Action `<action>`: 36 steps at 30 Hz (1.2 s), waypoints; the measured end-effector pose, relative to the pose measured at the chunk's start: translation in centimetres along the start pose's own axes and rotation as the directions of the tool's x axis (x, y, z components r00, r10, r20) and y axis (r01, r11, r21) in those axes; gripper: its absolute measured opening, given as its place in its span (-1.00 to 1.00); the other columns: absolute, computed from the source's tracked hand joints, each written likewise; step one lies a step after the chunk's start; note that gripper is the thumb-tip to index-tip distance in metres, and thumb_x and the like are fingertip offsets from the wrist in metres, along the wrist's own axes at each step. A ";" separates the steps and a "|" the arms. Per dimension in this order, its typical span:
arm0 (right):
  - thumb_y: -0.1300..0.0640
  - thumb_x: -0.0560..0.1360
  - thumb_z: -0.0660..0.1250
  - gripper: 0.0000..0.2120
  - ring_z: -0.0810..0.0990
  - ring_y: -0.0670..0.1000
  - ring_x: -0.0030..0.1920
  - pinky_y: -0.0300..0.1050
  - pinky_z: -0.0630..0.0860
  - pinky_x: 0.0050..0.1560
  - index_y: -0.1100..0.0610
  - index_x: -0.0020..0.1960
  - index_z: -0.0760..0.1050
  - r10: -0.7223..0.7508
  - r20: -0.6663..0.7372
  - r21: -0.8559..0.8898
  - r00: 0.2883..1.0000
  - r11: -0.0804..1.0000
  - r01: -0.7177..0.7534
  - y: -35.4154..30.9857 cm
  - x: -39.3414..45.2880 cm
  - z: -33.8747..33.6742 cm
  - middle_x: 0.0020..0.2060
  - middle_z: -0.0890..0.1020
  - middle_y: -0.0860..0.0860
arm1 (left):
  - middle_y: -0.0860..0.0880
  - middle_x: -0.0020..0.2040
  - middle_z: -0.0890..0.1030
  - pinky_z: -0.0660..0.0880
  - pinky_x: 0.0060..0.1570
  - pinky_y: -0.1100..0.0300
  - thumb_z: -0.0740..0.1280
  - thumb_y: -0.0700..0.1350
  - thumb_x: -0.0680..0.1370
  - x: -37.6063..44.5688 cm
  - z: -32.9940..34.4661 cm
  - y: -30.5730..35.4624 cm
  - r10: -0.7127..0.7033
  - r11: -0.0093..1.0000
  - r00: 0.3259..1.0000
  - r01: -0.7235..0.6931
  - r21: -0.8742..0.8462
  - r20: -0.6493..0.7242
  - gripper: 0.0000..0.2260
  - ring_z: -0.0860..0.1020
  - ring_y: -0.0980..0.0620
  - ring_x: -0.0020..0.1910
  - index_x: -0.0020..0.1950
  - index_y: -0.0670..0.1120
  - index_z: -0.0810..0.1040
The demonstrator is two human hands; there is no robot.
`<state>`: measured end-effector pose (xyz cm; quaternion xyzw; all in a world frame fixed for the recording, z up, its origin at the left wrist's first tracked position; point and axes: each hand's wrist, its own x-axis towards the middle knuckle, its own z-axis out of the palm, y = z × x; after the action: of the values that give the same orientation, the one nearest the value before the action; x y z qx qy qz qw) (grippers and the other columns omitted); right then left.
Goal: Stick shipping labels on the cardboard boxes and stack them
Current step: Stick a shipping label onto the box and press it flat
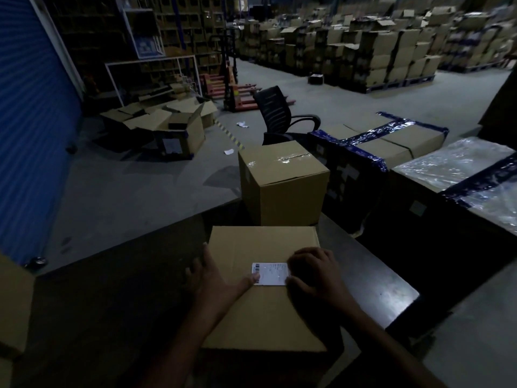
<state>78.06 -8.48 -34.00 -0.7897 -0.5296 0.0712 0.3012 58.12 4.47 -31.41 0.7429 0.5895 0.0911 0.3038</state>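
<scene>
A dark worktop carries a sealed second box behind the near cardboard box, whose contents are hidden; stiff and plain-sided, it likely lifts best by opposite sides. On its lid lies the thin shipping label; the left hand presses it with spread fingers, the right hand with curled fingers.

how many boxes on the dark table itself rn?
2. The near box lies under both hands, white label on its top. The taped box stands just behind it at the far edge. Its base is hidden, so whether it rests on the table is uncertain.
</scene>
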 end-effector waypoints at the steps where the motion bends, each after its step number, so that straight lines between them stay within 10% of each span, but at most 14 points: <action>1: -0.20 0.39 0.37 -0.61 0.35 -0.07 0.25 -0.05 0.34 0.25 -0.10 0.18 0.55 -0.001 0.034 -0.007 0.999 1.000 0.001 0.9 0.4 -0.9 0.18 0.51 -0.15 | -0.08 0.64 -0.12 0.10 0.50 -0.24 0.45 0.49 0.22 0.0 0.3 0.7 0.021 1.000 1.000 -0.021 -0.008 0.010 0.28 -0.04 -0.19 0.60 0.60 0.08 -0.32; 36: -0.10 0.41 0.42 -0.75 0.24 -0.01 0.34 -0.03 0.17 0.27 -0.14 0.07 0.55 0.110 0.058 -0.091 0.992 0.990 -0.105 1.5 2.1 -2.3 0.24 0.42 -0.11 | 0.13 0.59 -0.12 0.28 0.41 -0.20 0.51 0.40 0.24 1.6 3.8 1.4 0.252 0.962 0.966 -0.257 -0.091 -0.065 0.10 0.09 -0.12 0.55 0.59 0.10 -0.01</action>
<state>81.17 -7.99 -32.53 -0.8269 -0.4981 0.0888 0.2453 61.58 4.44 -34.04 0.7938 0.4917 0.1780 0.3105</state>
